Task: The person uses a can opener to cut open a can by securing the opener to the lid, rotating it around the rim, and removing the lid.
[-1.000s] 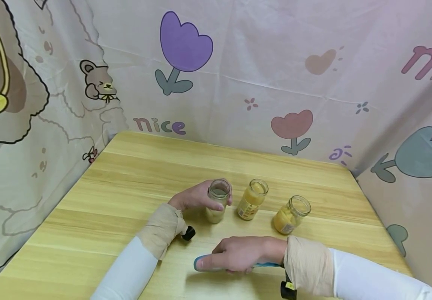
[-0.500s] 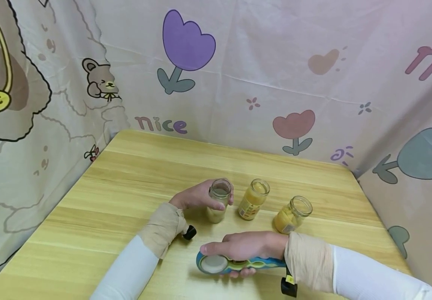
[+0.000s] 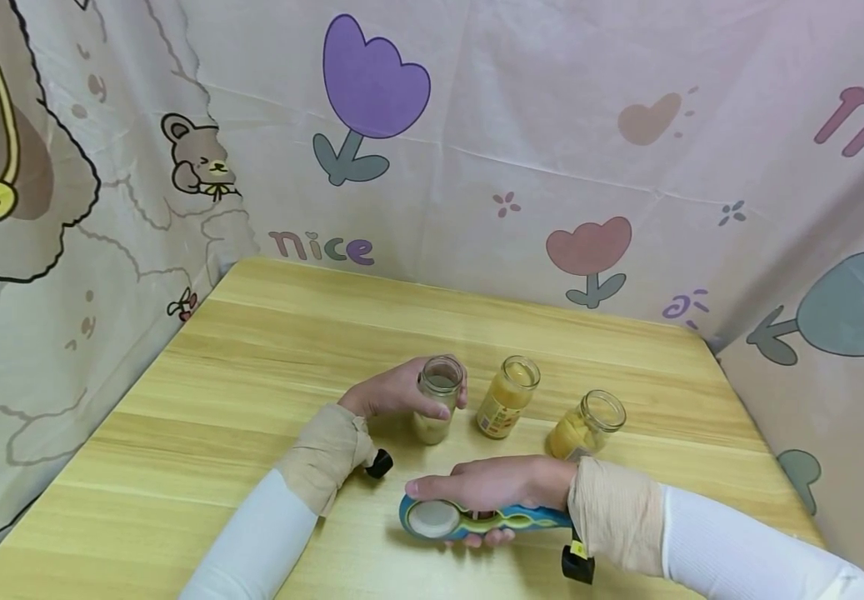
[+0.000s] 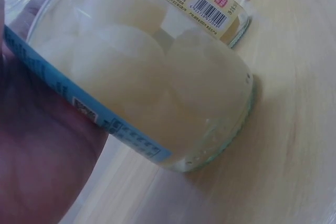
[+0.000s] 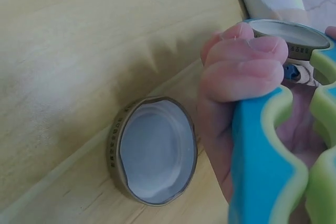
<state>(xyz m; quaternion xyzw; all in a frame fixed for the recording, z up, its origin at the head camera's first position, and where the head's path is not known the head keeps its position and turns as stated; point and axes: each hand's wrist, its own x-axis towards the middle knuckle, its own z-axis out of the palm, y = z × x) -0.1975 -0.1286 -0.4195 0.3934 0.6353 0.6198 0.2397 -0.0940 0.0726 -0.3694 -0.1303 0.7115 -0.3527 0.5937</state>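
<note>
My left hand (image 3: 402, 393) grips an upright, lidless glass jar (image 3: 435, 427). Through its side in the left wrist view, pale round fruit (image 4: 118, 61) and a blue label (image 4: 79, 103) show. My right hand (image 3: 495, 483) holds a blue and green jar opener (image 3: 529, 519) above the table, fingers curled under it and thumb along its top edge. A metal lid (image 3: 434, 518) sits in the opener's end ring, its pale inside facing the head camera. Below that hand, in the right wrist view, a second lid (image 5: 157, 153) lies on the table with its inside up.
Two more lidless jars stand right of the held one: a tall one (image 3: 502, 408) with yellow contents and a shorter one (image 3: 574, 433) with yellow pieces, partly behind my right wrist. The wooden table (image 3: 289, 308) meets a printed cloth (image 3: 439, 183) at the back.
My right hand has turned the jar opener, so the lid in its ring now faces up, and has shifted slightly away from me. The left hand and its jar stay in place.
</note>
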